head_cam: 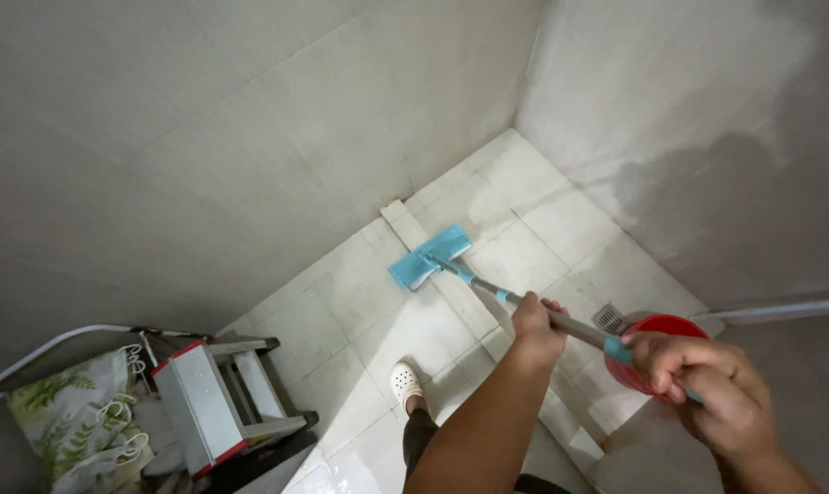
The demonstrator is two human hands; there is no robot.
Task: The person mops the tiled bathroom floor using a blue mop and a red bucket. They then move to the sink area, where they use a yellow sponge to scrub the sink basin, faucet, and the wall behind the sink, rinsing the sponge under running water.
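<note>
while both hands grip a long grey-handled flat mop with a blue rectangular head (430,257), a person stands in a corner of pale, wet-looking floor tiles (360,302). the left hand (535,327) is closed around the middle of the shaft, fingers wrapped fully over it; the right hand (707,389) is curled shut round the upper end, near a blue collar on the pole. the mop head lies flat on the tiles close to the corner, just beside a pale narrow strip (403,224) at the foot of the grey wall (250,137). a red round plastic bucket (657,331) sits under the right hand, next to a small metal floor drain (608,318). one foot in a white perforated clog (405,382) is planted on the glossy tiles. a silver step stool with red trim (209,402) and a leaf-patterned fabric (67,421) stand well to the left. the shine on the floor suggests a slip is possible if weight shifts onto that clog, and a backward pull of the pole could knock the bucket.
</note>
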